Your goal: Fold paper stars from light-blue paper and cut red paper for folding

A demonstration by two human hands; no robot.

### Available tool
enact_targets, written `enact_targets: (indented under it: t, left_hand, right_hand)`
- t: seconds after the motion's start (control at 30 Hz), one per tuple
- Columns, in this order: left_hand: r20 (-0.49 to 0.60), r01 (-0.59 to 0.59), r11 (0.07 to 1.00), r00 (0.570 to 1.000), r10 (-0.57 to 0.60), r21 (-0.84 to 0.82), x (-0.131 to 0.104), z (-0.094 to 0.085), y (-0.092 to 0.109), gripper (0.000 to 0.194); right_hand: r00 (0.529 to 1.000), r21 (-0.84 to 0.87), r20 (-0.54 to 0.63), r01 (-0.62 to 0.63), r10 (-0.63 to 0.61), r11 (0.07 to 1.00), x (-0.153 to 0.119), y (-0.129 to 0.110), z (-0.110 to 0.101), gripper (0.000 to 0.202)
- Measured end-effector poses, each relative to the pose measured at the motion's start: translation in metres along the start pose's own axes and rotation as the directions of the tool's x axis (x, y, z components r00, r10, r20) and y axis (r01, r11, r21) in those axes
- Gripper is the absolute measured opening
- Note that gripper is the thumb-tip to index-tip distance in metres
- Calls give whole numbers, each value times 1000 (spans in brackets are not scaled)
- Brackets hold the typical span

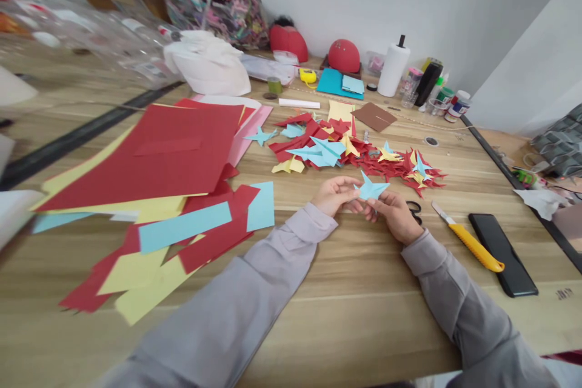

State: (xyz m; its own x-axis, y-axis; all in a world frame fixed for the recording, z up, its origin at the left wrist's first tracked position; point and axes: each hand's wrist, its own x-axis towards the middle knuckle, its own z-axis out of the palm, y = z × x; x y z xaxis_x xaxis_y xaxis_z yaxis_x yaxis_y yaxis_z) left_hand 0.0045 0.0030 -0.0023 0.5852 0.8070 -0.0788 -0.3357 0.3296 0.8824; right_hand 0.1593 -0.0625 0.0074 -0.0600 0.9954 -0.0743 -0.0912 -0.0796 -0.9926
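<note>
A light blue folded paper star [370, 189] with pointed arms is held up between my two hands, above the wooden table. My left hand [335, 195] pinches its left side between thumb and fingers. From the right, my right hand [396, 213] grips the star's lower right edge with the thumb on top. Just beyond lies a heap of folded red, yellow and blue paper pieces [318, 153], and to its right a pile of mostly red pointed paper stars [400, 165]. Black-handled scissors [414, 211] lie partly hidden behind my right hand.
Red paper sheets [182, 157] and cut strips [186, 225] cover the left side. A yellow utility knife [473, 244] rests partly on a black phone [504, 257] at right. Glue bottles [458, 106], a white roll [394, 70] and a yellow tape measure [308, 76] stand along the back.
</note>
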Motion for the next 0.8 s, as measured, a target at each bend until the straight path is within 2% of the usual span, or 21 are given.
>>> enact_targets:
  t: [0.2, 0.4, 0.67, 0.8]
  left_hand:
    - [-25, -51, 997, 998, 53, 63, -3, 3, -1, 54]
    - [17, -3, 998, 1000, 2, 62, 0, -1, -3, 54]
    - [35, 68, 998, 997, -68, 4, -1, -2, 1, 57]
    - [11, 43, 999, 999, -43, -16, 0, -1, 0, 56]
  right_hand:
    - [1000, -47, -17, 10, -11, 999, 0, -1, 2, 29]
    - [999, -31, 28, 25, -24, 999, 0, 0, 1, 27]
    - [999, 8, 8, 33, -33, 999, 1, 2, 0, 30]
    - [1000, 28, 3, 23, -23, 999, 1, 2, 1, 28]
